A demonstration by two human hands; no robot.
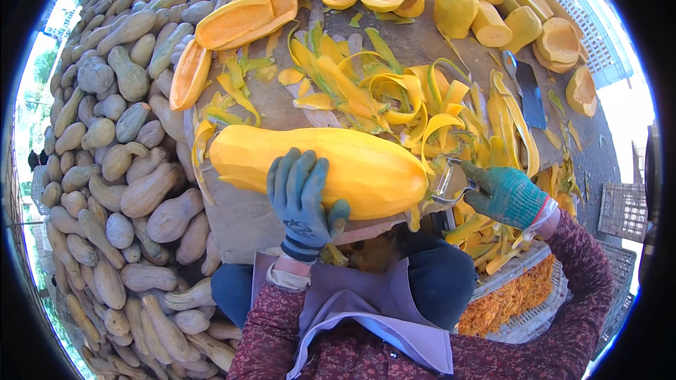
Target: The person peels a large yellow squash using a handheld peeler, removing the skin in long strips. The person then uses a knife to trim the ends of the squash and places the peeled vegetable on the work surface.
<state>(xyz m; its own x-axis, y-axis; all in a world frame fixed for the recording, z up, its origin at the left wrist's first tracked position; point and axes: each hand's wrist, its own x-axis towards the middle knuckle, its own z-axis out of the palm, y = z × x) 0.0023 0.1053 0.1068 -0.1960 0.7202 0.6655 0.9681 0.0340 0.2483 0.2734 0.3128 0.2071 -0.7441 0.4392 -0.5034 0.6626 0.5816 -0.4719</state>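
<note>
A large peeled squash [364, 169] with bright yellow flesh lies lengthwise across the near side of the work table [248, 221]. My left hand [301, 200], in a blue coated glove, grips it from above, fingers spread over its near flank. In a green knitted glove, my right hand [496, 190] holds a metal Y-shaped peeler [448, 182] just off the squash's right end. A thin strip of peel [435, 129] curls up near the peeler's blade. Behind the squash lies a heap of yellow and green peelings [369, 84].
Halved, hollowed squashes [237, 21] line the table's far edge. A cleaver [529, 92] lies at the right. Unpeeled squashes [153, 206] are piled high on the left. Beside my right knee stands a plastic crate [520, 322] holding orange pulp [507, 295], with peelings [475, 232] heaped behind it.
</note>
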